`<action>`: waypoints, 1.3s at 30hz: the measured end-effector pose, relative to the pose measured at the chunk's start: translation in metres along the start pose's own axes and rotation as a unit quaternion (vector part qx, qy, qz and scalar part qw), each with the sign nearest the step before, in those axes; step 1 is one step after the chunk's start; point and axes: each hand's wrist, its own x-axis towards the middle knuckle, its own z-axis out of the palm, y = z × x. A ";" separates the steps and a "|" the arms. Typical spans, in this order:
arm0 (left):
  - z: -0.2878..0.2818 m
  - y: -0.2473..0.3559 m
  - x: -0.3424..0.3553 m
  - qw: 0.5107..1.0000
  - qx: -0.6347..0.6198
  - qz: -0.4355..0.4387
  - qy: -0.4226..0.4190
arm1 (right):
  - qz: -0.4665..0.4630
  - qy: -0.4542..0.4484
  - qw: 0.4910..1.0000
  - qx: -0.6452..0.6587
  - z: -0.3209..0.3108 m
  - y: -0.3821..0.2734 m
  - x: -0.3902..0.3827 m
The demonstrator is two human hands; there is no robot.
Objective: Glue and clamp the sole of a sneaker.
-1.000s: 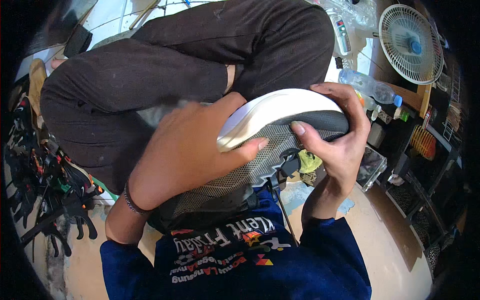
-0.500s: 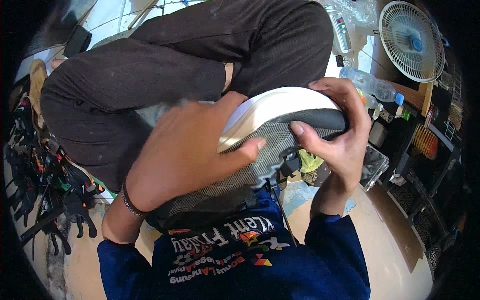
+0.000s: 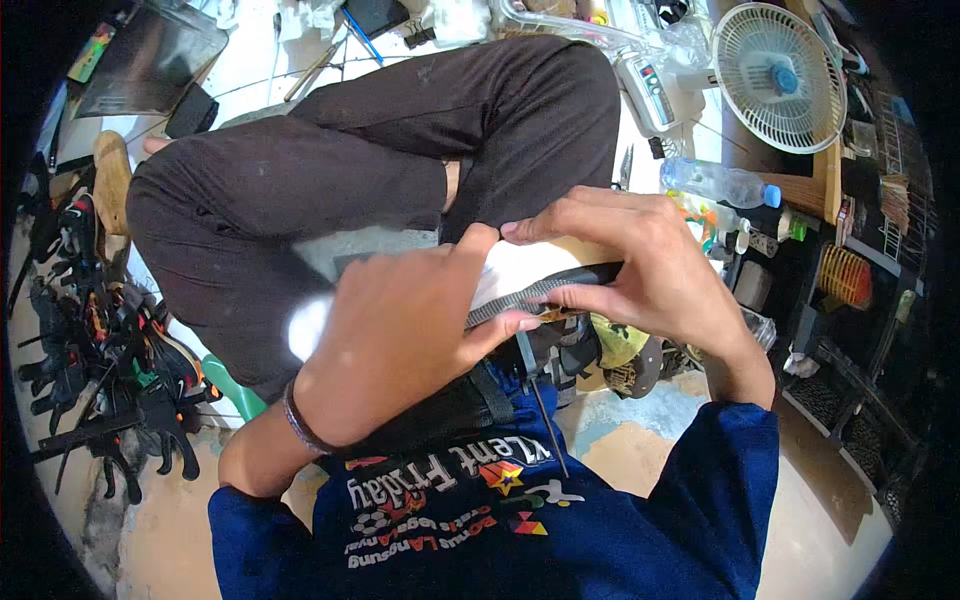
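A shoe with a thick white sole (image 3: 545,258) and a grey mesh upper (image 3: 508,301) is held between both hands above my lap, sole edge toward the far side. My left hand (image 3: 400,310) grips one end, its fingers over the sole and the thumb pressed on the mesh. On the other side my right hand (image 3: 650,260) is closed round the shoe, fingertips on the sole and thumb on the upper's dark edge. The hands cover much of the shoe. Below it a thin dark rod (image 3: 549,425) lies against my blue shirt (image 3: 450,520).
Several black clamps (image 3: 70,350) hang at the left beside a green object (image 3: 232,388). To the right are a white fan (image 3: 780,83), a clear bottle (image 3: 715,183), a white device (image 3: 648,92) and dark shelving (image 3: 840,390). My crossed legs (image 3: 290,180) fill the middle.
The shoe has tilted, so less of its mesh upper shows. My right hand has moved left from the shoe's end onto its sole. The view takes in more floor beyond my legs.
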 end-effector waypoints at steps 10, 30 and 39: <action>0.007 0.004 -0.002 0.994 -0.086 0.068 -0.001 | -0.068 0.050 0.996 0.029 0.012 0.009 -0.023; 0.007 0.031 -0.005 0.989 0.012 0.139 0.041 | -0.078 0.008 0.996 -0.049 -0.005 0.003 -0.025; -0.024 -0.072 0.011 0.991 -0.129 -0.003 -0.016 | -0.105 -0.096 0.989 0.042 -0.050 0.022 0.103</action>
